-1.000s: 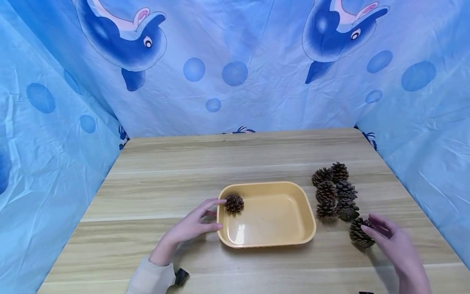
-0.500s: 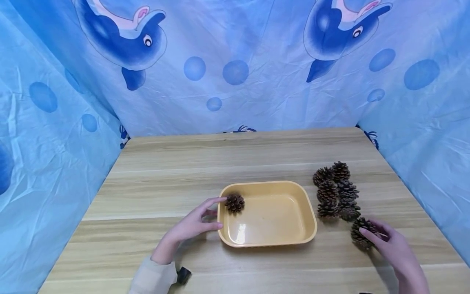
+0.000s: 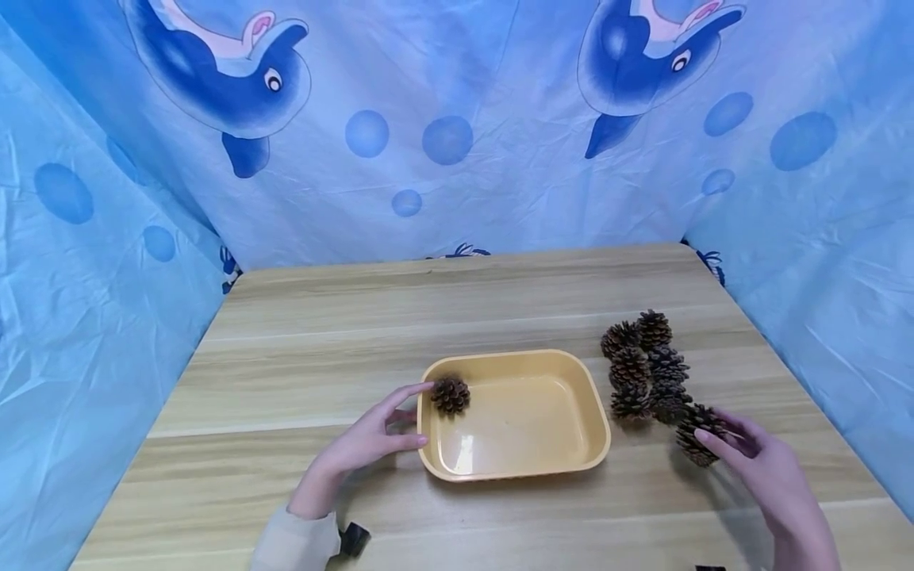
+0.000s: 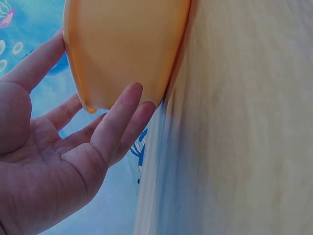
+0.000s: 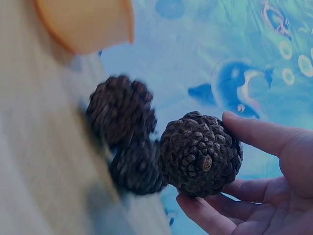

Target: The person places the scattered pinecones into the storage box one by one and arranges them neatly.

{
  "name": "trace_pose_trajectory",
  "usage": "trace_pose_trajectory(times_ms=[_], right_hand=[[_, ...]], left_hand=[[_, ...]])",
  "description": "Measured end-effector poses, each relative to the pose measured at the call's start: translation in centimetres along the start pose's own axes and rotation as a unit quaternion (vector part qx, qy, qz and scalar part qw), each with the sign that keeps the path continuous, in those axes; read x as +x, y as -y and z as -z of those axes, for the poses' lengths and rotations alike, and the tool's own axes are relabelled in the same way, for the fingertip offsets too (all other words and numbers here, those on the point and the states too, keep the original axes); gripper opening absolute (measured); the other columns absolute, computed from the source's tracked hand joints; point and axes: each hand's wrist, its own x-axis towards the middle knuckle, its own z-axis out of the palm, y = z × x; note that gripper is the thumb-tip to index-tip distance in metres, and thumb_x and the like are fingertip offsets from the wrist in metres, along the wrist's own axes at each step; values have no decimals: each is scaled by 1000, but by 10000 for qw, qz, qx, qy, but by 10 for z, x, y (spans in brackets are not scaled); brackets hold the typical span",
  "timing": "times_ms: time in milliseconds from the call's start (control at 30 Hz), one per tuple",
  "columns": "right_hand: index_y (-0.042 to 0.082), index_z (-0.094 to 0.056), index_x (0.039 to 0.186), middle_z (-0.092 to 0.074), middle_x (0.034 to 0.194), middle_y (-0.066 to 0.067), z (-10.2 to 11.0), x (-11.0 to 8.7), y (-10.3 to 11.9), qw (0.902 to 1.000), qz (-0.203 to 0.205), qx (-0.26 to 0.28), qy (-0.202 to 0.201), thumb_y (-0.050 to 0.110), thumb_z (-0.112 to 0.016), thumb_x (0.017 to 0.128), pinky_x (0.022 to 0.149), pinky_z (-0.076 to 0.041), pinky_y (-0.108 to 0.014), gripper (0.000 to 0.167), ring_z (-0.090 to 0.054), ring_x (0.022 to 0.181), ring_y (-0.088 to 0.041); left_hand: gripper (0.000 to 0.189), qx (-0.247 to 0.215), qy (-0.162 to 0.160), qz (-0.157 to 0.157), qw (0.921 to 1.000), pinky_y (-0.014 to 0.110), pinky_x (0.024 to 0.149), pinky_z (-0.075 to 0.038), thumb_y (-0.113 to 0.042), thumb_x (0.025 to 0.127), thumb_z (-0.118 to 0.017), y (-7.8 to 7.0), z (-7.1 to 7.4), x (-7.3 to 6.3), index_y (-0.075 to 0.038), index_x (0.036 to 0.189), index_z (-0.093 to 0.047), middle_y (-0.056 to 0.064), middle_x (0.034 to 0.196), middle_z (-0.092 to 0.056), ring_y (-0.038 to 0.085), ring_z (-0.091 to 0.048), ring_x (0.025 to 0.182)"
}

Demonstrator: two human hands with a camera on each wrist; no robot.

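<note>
My right hand (image 3: pixel 767 468) pinches a brown pine cone (image 3: pixel 698 434) between thumb and fingers. In the right wrist view this pine cone (image 5: pixel 200 154) shows its stem end, raised off the wooden table. Beside a yellow plastic tray (image 3: pixel 528 436) is my left hand (image 3: pixel 367 438), its fingers extended against the tray's left end. The left wrist view has fingertips touching the outer wall of the tray (image 4: pixel 122 54) and the thumb at its rim. One pine cone (image 3: pixel 451 396) lies inside the tray, in the left part near the fingers.
Several more pine cones (image 3: pixel 630 369) stand clustered on the wooden table (image 3: pixel 343 317), right of the tray and just beyond the held one. A blue dolphin-print curtain (image 3: pixel 500 206) closes off the back and both sides. Something black (image 3: pixel 354 540) sits at the left wrist.
My right hand has closed its thumb and fingers on the pine cone and lifted it slightly from the table. The left hand and tray hold their place while the head view shifts a little.
</note>
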Motion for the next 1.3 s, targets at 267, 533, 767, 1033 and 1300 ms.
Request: trace_pose_trajectory(times_ms=[267, 533, 767, 1033, 1300], right_hand=[[-3, -38, 144, -44, 101, 42, -6, 3, 37, 9986, 528, 79, 3, 29, -64, 94, 74, -43, 0, 65, -45, 92, 26], [5, -41, 145, -45, 116, 33, -14, 10, 65, 9973, 689, 244, -109, 31, -66, 93, 76, -41, 1, 63, -44, 96, 26], [7, -46, 142, -50, 120, 20, -32, 15, 94, 9930, 1099, 439, 22, 26, -67, 92, 81, -42, 1, 58, -45, 101, 21], [6, -49, 139, -52, 137, -19, -61, 26, 128, 9820, 1666, 504, 736, 22, -67, 92, 84, -47, -8, 53, -55, 112, -1], [6, -47, 141, -48, 143, -18, -86, 43, 152, 9715, 1704, 620, 1526, 25, -70, 89, 108, -41, -53, 60, -47, 130, -39]], left_hand=[[77, -47, -28, 29, 10000, 58, 105, -43, -14, 88, -69, -1, -1, -1, -10, 152, -27, 24, 157, -23, 53, -44, 128], [77, -120, -23, 67, 9999, 58, 105, -44, -15, 87, -70, -2, -1, -1, -12, 152, -28, 22, 157, -24, 53, -44, 128], [77, -139, -31, 45, 9999, 58, 105, -43, -15, 87, -70, -2, -1, -2, -11, 152, -27, 22, 158, -23, 53, -44, 128], [77, -143, -41, 77, 9999, 57, 105, -43, -16, 88, -70, -3, 1, -3, -12, 152, -27, 20, 158, -23, 51, -45, 128], [78, -206, -12, 82, 9998, 57, 106, -43, -16, 88, -70, -3, 1, -4, -13, 152, -27, 20, 158, -23, 50, -45, 129]])
